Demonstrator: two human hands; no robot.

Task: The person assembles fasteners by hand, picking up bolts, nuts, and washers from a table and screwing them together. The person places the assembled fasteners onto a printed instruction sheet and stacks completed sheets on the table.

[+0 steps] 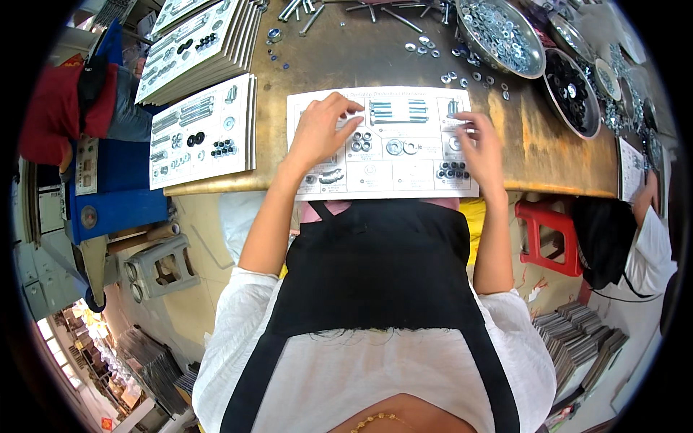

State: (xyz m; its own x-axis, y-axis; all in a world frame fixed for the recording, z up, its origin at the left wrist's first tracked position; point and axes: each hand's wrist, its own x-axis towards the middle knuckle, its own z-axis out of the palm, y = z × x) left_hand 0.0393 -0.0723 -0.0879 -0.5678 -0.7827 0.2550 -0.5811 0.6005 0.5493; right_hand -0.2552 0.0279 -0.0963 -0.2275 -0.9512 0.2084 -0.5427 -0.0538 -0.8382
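Note:
In front of me a white printed card [375, 189] lies at the table's near edge, with hardware set out in its printed boxes. A row of long bolts [401, 110] sits at its top middle. Below them are several hex nuts [361, 142] and two large washers [402, 147]. Several small black pieces [452, 170] fill the lower right box. My left hand [323, 130] is over the card's upper left, fingers bent and apart, close to the bolts. Over the right edge, my right hand [480, 148] has its fingers loosely bent beside a washer. I see nothing held in either hand.
Stacked filled cards [202, 137] stand at the left. A metal bowl of washers [502, 36] and a bowl of black parts [574, 94] are at the right. Loose bolts and nuts lie at the back. A red stool [548, 234] and another person's arm [650, 191] are farther right.

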